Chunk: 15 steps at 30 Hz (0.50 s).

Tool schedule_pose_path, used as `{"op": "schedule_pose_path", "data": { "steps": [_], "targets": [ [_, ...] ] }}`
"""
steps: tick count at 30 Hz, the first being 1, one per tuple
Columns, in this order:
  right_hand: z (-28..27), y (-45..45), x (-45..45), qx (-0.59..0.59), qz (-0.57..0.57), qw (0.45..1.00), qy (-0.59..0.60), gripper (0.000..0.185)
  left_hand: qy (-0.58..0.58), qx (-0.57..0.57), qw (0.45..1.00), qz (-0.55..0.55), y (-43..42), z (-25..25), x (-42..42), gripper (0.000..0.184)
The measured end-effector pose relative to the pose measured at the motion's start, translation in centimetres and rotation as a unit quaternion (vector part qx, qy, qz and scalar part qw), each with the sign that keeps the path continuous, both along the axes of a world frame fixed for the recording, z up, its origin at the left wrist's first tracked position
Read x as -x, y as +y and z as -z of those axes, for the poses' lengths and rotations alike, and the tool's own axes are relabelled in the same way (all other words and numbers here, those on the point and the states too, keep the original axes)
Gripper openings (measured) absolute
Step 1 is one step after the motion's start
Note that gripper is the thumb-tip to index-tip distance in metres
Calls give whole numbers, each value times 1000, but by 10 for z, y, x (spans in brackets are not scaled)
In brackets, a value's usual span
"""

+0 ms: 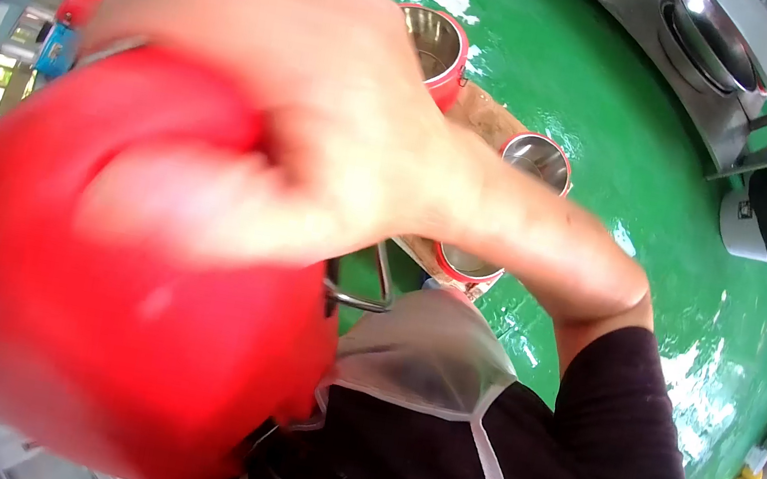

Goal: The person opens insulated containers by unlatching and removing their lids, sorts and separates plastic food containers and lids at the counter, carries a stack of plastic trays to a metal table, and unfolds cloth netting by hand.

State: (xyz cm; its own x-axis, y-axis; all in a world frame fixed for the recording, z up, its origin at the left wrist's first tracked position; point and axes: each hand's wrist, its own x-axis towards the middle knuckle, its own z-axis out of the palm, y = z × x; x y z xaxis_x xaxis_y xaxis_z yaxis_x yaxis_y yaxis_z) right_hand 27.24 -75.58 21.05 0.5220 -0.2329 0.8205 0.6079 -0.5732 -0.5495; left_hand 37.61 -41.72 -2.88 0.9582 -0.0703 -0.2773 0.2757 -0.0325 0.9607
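Through the head camera I have the right hand (324, 108) clamped over a red pot (115, 327), which fills much of the left side of my view, close to the lens. The hand is partly curled, thumb along the near side and the other fingers reaching over the top; blur softens both, and I cannot make out the fingertips. I cannot tell how the left hand is, since it lies out of my sight. A bent metal bar (363, 302) shows at the red pot's right edge.

Beyond the wrist and forearm I see a wooden bench (478, 108) with three open, red-rimmed pots: a far pot (435, 40), a middle pot (531, 156) and a near pot (468, 266), partly hidden by the arm. Below them a clear apron (426, 348) hangs over a dark shirt (591, 457). The green floor (612, 146) shines in patches. At upper right, large metal pans (719, 42) rest on a steel shelf (643, 50), and a white bucket (740, 228) stands near it.
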Motion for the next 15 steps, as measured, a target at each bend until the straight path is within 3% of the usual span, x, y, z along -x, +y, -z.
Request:
{"op": "schedule_pose_path", "data": {
  "steps": [3, 5, 6, 8, 11, 14, 15],
  "targets": [
    [56, -44, 11, -234, 85, 963, 99, 34, -16, -34, 999, 37, -27, 13, -38, 36],
    [102, -60, 14, -438, 132, 874, 166, 33, -36, -61, 995, 64, -44, 25, -72, 37],
    [135, -69, 14, -446, 149, 867, 164, 35, -49, -76, 993, 79, -53, 33, -89, 37],
    [196, -81, 20, -456, 214, 818, 277, 40, -80, -112, 984, 116, -66, 56, -121, 38],
    [300, -85, 12, -601, 221, 718, 273, 45, -122, -179, 962, 165, -85, 108, -165, 39],
    [366, -78, 2, -714, 235, 607, 258, 48, -80, -348, 929, 99, -111, 156, -180, 37],
    [409, -76, 3, -740, 221, 578, 266, 49, -71, -344, 929, 112, -116, 173, -186, 36]
  ]
}}
